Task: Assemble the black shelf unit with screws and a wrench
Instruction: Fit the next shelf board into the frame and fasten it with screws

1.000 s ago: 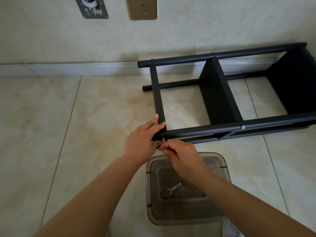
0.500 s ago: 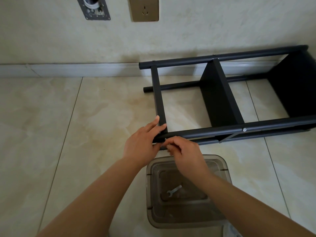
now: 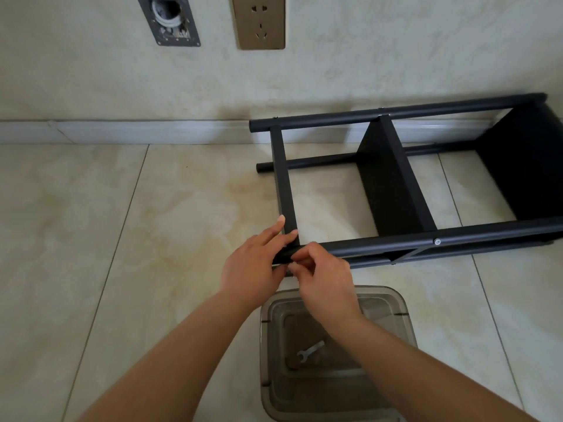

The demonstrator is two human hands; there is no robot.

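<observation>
From the head view, my only one, the shelf (image 3: pixel 396 190) lies on its side on the tiled floor (image 3: pixel 91 239) by the wall, its long axis running left to right. Its near-left corner is right under my hands.

My left hand (image 3: pixel 253 266) holds that corner: the fingers lie straight along the short crossbar (image 3: pixel 285 184) and the thumb tucks under the end of the near tube (image 3: pixel 457 239), so it steadies more than it grips. My right hand (image 3: pixel 323 278) sits just right of it, touching the same tube end, with fingertips (image 3: pixel 297 263) curled together in a pinch at the joint. I judge they hold a screw being started by hand, but the screw itself is too hidden to be sure.

The corner lies straight ahead of both hands, in contact with them. The wrench (image 3: pixel 310 351) lies behind them, nearer to me, in the clear bin (image 3: pixel 405 324) under my right forearm, so the right hand is the closer one for fetching it, and it would have to draw back toward me.

Counted: one shelf, four long tubes, two panels, one crossbar at my end, one wrench, one bin. One screw head (image 3: pixel 437 241) shows on the near tube; a few small fixings dot the far one, too small to count.
</observation>
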